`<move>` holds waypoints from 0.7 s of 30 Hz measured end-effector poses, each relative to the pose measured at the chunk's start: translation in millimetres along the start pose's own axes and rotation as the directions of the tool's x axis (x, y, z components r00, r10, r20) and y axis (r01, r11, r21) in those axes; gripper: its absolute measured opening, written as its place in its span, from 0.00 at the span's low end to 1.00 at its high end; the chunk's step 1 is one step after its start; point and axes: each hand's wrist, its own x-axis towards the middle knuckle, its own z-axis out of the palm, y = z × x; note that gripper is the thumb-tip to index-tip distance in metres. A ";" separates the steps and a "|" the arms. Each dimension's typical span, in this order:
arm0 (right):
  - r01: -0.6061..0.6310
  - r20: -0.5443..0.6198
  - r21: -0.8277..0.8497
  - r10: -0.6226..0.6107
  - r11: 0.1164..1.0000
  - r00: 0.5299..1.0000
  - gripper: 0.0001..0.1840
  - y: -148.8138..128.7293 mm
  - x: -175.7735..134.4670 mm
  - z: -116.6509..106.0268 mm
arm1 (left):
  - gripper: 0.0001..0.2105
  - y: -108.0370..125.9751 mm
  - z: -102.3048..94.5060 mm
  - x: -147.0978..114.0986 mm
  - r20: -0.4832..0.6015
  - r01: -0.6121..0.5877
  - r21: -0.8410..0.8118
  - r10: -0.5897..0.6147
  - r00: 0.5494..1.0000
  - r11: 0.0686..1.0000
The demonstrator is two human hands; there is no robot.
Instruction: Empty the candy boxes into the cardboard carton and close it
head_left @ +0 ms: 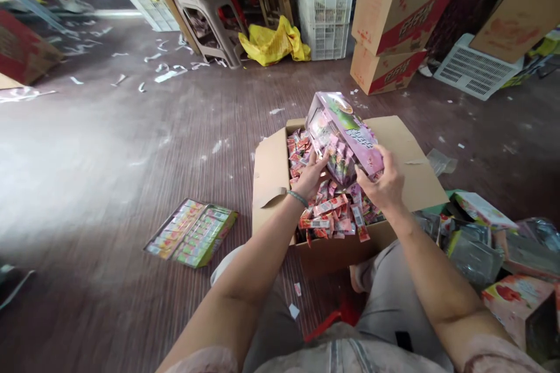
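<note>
A purple display box (361,143) with a clear window and small purple packets inside is tilted over an open cardboard carton (271,172). My right hand (385,183) is closed on its lower right end, thumb on the near side. At the lower left of the display box, my left hand (308,179) is closed on its edge by the window; the fingertips are partly hidden. Below both hands, the carton is heaped with loose red and pink snack packets (330,207).
A clear-topped pack of colourful sticks (190,233) lies on the floor to the left. Empty plastic trays and boxes (476,253) pile up at right. Farther off stand stacked cartons (396,17), white crates (326,6), a yellow bag (275,44) and a grey stool (210,6).
</note>
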 end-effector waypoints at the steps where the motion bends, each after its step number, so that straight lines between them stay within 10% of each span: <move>1: -0.013 -0.019 0.003 0.013 1.000 1.000 0.32 3.0 0.3 0.5 | 0.27 -0.5 -1.4 1.6 0.022 0.023 0.022 -0.023 0.999 0.999; 10: 0.063 -0.135 0.091 -0.050 0.994 0.990 0.24 15.5 7.8 -22.2 | 0.32 4.8 -2.9 2.9 0.138 0.034 -0.058 -0.026 0.990 0.998; 17: -0.218 -0.033 0.335 0.242 0.917 0.970 0.53 56.5 11.6 12.2 | 0.40 -6.9 4.4 -5.7 0.147 0.033 0.058 -0.041 0.988 0.998; 21: -0.242 0.040 0.427 0.249 0.871 0.968 0.58 74.6 15.0 13.3 | 0.38 17.9 -15.6 9.8 -0.073 -0.023 0.020 0.024 0.997 1.000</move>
